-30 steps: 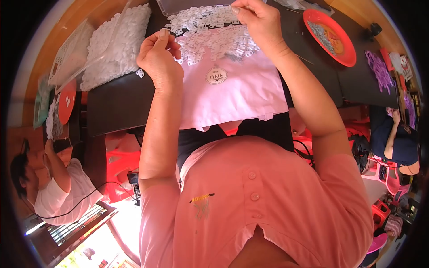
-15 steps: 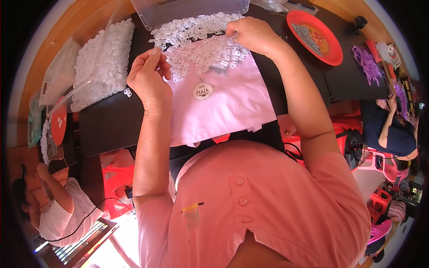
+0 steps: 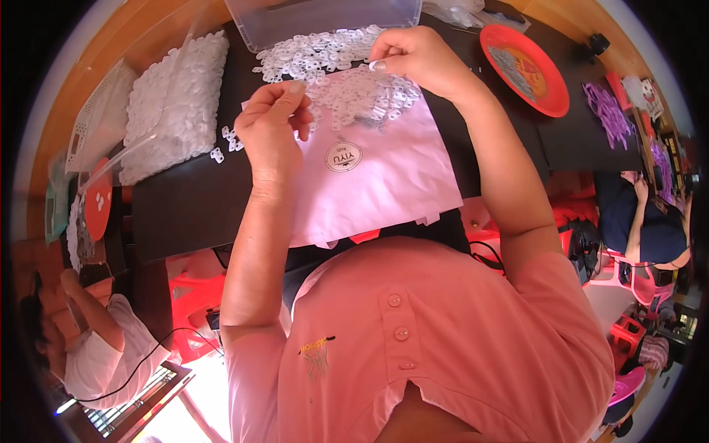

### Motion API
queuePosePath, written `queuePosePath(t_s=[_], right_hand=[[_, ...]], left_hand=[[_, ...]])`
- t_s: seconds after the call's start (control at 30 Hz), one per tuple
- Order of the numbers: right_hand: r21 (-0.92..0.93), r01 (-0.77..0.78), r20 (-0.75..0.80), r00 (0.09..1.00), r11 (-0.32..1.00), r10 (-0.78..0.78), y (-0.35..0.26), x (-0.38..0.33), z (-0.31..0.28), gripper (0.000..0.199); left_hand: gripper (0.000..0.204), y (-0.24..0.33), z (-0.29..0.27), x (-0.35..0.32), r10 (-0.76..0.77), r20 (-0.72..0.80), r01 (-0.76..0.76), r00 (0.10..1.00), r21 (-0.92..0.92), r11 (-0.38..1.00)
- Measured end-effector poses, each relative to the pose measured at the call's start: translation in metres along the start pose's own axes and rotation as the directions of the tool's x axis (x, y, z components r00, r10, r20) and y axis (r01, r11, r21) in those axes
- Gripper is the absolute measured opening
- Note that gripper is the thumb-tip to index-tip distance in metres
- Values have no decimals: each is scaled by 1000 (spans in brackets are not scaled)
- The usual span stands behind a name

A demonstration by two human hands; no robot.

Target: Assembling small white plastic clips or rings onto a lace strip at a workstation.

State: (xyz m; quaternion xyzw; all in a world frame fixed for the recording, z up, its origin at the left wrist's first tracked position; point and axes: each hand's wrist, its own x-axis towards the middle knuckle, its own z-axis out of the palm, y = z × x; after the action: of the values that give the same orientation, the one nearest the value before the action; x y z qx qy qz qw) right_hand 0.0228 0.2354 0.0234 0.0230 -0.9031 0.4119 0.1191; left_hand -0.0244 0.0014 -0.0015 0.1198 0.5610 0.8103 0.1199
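My right hand pinches a small white plastic piece between thumb and fingers, over the far edge of a pink cloth bag. Left of the bag's printed round mark, my left hand is closed, thumb against fingertips. Whatever it may hold is too small to make out. Small white plastic pieces with holes cover the bag's far part, with a few thin grey metal bits among them. Beyond them lies another heap of the same pieces, in front of a clear plastic box.
A large pile of white pieces stands at the left on the dark table. At the far right are a red plate with thin grey metal bits and a purple bundle. Other people sit at both sides.
My left hand has moved right and slightly lower, over the bag's left edge. My right hand has drawn slightly left, and a white piece now shows at its fingertips.
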Motion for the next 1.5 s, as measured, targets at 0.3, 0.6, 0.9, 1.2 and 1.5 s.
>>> queuePosePath(t_s=[0.3, 0.6, 0.9, 1.2, 1.5], right_hand=[[572, -100, 211, 977, 814, -28, -44, -15, 31, 12], [468, -36, 203, 977, 883, -68, -61, -18, 69, 11], [504, -14, 4, 1000, 863, 14, -57, -16, 49, 15], [587, 24, -49, 999, 809, 6, -49, -15, 27, 22], [548, 50, 5, 998, 835, -63, -50, -16, 27, 20]], left_hand=[[13, -1, 2, 1, -73, 75, 86, 994, -186, 979], [14, 1, 2, 1, -27, 87, 62, 996, -423, 904], [11, 9, 1, -4, -42, 67, 61, 997, -322, 945], [10, 10, 7, -9, -44, 134, 60, 990, -115, 992], [10, 8, 9, -11, -30, 158, 41, 987, -64, 997]])
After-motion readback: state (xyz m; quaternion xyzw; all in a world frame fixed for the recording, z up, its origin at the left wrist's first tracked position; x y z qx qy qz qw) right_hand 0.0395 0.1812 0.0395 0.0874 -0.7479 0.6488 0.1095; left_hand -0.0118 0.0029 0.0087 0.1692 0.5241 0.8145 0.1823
